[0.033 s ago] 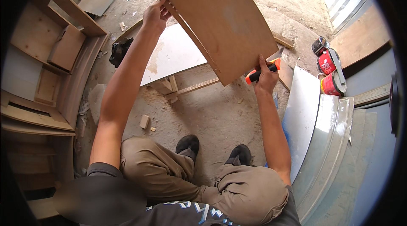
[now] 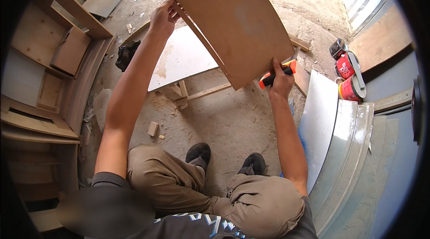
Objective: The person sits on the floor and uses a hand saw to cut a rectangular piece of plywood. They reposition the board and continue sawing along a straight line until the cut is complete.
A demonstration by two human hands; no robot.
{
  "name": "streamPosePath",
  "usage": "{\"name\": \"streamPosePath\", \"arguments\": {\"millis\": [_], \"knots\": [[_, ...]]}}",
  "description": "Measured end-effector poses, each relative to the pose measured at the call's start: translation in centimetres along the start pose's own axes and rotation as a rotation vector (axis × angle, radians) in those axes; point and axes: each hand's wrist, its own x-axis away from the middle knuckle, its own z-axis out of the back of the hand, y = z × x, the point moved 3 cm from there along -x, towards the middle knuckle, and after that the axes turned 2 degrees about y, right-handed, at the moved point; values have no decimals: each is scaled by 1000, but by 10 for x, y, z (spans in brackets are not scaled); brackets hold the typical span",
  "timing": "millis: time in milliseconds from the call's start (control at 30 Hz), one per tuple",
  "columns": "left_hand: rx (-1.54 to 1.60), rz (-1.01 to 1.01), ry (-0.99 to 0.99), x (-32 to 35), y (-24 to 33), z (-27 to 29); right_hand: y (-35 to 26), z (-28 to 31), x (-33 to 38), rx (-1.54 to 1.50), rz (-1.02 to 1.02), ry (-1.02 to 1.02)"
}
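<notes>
From where I stand, the left hand has the brown panel pinched at its upper left corner, fingers closed over the edge. The right hand has its thumb against the panel at the lower right corner, while its fingers are wrapped around an orange-and-black tool. So the panel hangs slanted between the two hands, raised out in front of the person, most of its face lying to the right of the left hand's pinch and above the right hand. A thin strip runs along the panel's left edge, with a narrow slit beside it.

Against the earlier frame, hardly anything differs: both grips are the same, and only the panel's lower end and the tool look a touch shifted.

Behind and below the panel lies a white board over a wooden frame, and a black bag sits just beyond the left forearm. A small wood block rests on the floor in front of the left knee. Over to the right I see cans and a white sheet beside glossy, see-through sheets; wooden cabinetry stands along the left.
</notes>
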Motion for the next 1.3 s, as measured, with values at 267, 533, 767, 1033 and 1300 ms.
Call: {"name": "streamPosePath", "arguments": {"millis": [267, 533, 767, 1033, 1300], "knots": [[96, 166, -195, 3, 2, 60, -83, -44, -24, 14, 206, -299], [-149, 403, -205, 10, 15, -2, -138, -66, -39, 436, 615, -420], [-210, 197, -432, -11, -28, 39, -112, 4, 41, 817, 710, -643], [-480, 377, -568, -16, -45, 74, -40, 78, 68, 457, 335, -522], [-814, 188, -595, -49, -67, 26, 2, 73, 13, 240, 247, -107]]}}
